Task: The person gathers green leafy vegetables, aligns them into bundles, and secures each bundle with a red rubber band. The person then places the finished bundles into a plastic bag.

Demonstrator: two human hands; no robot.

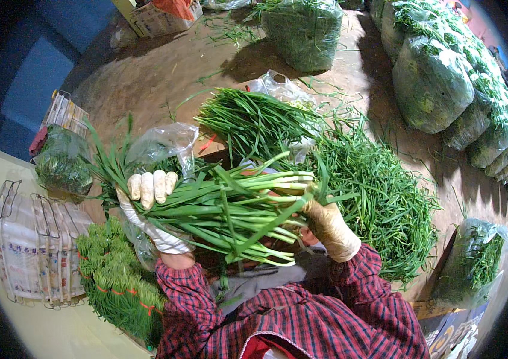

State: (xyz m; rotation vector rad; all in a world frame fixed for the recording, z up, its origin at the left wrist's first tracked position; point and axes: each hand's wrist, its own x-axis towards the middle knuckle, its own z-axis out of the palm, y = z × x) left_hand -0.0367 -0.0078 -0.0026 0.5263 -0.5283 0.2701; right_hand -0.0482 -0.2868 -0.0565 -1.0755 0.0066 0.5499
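Note:
My left hand, in a soiled white glove, is closed around a loose bunch of long flat-leaved green stalks, which look like green garlic. Their leaves stick out past the hand on the left, and their pale bases point right. My right hand, in a stained glove, is at those pale bases with a few green leaves against its fingers. Its fingertips are partly hidden, so its grip is unclear. Just beyond the bunch lies a thick pile of trimmed-looking greens. A heap of loose leaves spreads to the right.
Red-tied bundles of greens stand at lower left, near wire-handled white packs. Filled plastic bags line the right side. A large bag of greens stands ahead; a smaller bag is at lower right. Clear plastic lies beyond my left hand.

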